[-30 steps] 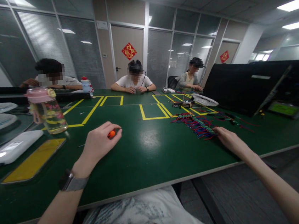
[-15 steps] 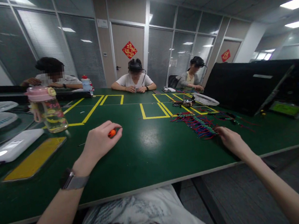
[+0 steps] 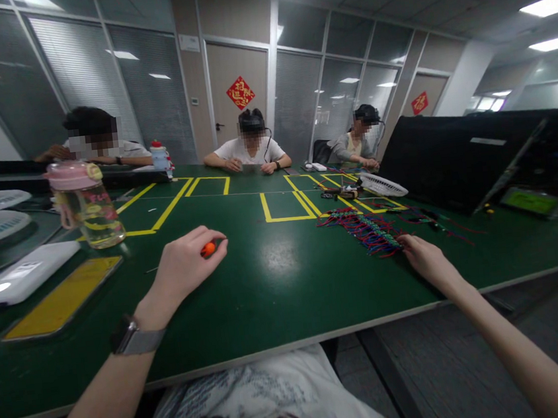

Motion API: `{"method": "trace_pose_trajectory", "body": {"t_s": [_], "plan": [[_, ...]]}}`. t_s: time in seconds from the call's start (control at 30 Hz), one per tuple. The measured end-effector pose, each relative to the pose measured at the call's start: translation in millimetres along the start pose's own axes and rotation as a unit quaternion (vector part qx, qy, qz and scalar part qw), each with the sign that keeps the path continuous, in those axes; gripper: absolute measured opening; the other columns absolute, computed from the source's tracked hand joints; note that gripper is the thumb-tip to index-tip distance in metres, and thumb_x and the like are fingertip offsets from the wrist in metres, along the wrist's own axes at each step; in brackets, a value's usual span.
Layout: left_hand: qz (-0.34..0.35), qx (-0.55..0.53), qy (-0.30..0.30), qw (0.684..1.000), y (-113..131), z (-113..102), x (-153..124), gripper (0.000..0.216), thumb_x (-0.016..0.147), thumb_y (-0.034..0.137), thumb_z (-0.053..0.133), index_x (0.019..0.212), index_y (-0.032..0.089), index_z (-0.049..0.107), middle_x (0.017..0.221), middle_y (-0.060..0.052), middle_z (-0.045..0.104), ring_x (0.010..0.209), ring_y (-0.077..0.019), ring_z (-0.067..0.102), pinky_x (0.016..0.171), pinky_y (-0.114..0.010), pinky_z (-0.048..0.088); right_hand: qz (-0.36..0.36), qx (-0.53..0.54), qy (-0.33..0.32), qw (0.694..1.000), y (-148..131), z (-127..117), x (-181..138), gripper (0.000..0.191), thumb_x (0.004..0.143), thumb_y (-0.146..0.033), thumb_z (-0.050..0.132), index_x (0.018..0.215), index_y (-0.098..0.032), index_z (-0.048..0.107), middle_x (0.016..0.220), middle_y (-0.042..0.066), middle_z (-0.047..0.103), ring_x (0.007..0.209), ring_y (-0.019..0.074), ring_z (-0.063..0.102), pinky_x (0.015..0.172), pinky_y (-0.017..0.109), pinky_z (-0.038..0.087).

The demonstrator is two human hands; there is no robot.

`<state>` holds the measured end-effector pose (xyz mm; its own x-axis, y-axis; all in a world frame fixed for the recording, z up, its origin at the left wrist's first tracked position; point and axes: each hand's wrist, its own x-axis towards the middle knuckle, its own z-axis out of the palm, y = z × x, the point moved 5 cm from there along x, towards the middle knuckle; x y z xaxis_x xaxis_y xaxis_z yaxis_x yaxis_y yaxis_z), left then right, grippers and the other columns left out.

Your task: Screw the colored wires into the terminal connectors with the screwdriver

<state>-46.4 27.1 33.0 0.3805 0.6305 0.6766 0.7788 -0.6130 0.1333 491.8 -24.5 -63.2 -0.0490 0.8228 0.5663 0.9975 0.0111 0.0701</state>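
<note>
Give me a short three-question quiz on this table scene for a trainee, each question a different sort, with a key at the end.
1. Multiple choice: what does the left hand hold? A, an orange tool; B, a fan; C, a phone.
2. True or false: the bottle stands on the table, to the left of the left hand.
3. Fill in the blank: the right hand reaches the near end of a bundle of coloured ____.
Key: 1, A. 2, true. 3, wires.
</note>
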Motion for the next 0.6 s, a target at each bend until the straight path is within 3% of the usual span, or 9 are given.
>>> {"method": "trace_pose_trajectory", "body": {"t_s": [0.6], "plan": [[0.000, 0.006, -0.004, 1.000, -1.7, 2.5, -0.3, 0.026, 0.090, 0.038, 0.051, 0.092, 0.020, 0.069, 0.091, -0.003, 0.070, 0.077, -0.0178, 0.066, 0.069, -0.029, 0.050, -0.006, -0.012, -0.012, 1.000, 1.1, 8.2, 16.6, 0.035, 0.081, -0.008, 0.041, 0.112, -0.014, 0.059, 0.107, 0.015, 0.067, 0.095, 0.0256, 0.067, 0.081, 0.035, 0.054]]}}
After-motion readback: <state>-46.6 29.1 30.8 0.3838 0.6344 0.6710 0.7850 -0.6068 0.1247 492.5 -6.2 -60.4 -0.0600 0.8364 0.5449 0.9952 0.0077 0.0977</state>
